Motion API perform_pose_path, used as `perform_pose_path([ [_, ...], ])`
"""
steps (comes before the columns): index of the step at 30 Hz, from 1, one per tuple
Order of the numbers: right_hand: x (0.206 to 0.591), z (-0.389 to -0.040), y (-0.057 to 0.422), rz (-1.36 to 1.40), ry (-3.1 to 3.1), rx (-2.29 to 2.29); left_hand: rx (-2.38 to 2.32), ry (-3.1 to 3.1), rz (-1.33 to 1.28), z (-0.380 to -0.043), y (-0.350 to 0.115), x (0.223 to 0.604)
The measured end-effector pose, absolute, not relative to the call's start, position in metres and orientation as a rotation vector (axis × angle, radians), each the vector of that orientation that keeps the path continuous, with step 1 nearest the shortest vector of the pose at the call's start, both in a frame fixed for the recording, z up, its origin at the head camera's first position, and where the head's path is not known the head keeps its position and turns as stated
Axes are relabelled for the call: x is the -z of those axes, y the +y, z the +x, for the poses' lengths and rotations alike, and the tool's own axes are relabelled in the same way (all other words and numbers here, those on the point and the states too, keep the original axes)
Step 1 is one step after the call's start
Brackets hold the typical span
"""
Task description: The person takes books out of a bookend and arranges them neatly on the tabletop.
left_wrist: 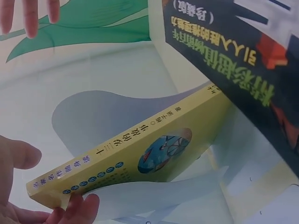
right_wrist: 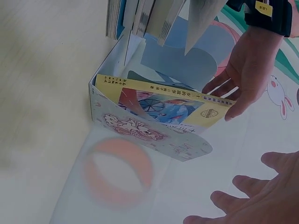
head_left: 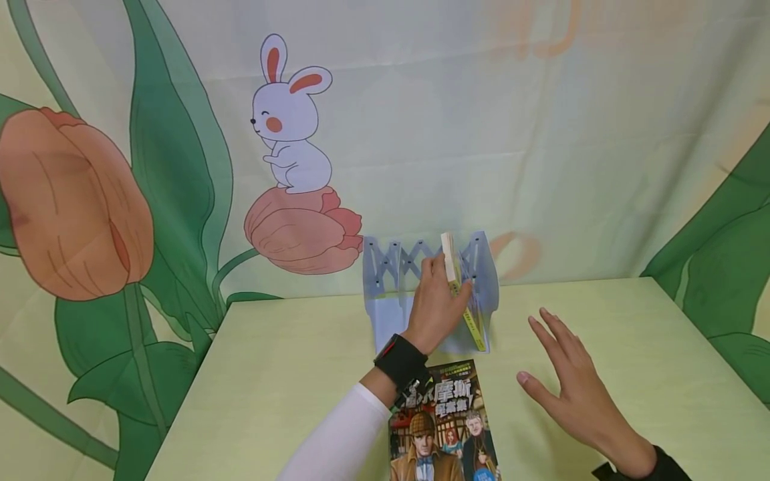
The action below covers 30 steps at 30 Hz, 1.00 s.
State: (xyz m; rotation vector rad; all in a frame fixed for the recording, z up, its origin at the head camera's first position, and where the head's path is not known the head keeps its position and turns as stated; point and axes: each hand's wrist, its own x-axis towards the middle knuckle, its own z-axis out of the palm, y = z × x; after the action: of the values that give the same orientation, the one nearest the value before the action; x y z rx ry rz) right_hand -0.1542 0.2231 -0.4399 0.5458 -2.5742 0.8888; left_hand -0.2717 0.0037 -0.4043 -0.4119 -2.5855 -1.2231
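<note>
A thin yellow book stands tilted inside a pale blue book rack, near its right end panel. My left hand straddles the book's upper end. In the left wrist view its fingers lie right at the lower cover, while the thumb stands apart on the other side. My right hand hovers right of the rack, fingers spread, holding nothing. A book with a dark illustrated cover lies in front of the rack, partly hidden by the left wrist.
Page edges of several stacked books show beside the rack in the right wrist view. The pale green table meets a cloth backdrop printed with a rabbit and tulips, close behind the rack.
</note>
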Motion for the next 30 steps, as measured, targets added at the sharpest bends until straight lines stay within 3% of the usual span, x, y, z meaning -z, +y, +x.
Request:
perform_pose_path([
  [30,0.445,-0.154,0.224,0.561,-2.578,-0.933,1.330,-2.662,-0.413,-0.277,0.018,0.416],
])
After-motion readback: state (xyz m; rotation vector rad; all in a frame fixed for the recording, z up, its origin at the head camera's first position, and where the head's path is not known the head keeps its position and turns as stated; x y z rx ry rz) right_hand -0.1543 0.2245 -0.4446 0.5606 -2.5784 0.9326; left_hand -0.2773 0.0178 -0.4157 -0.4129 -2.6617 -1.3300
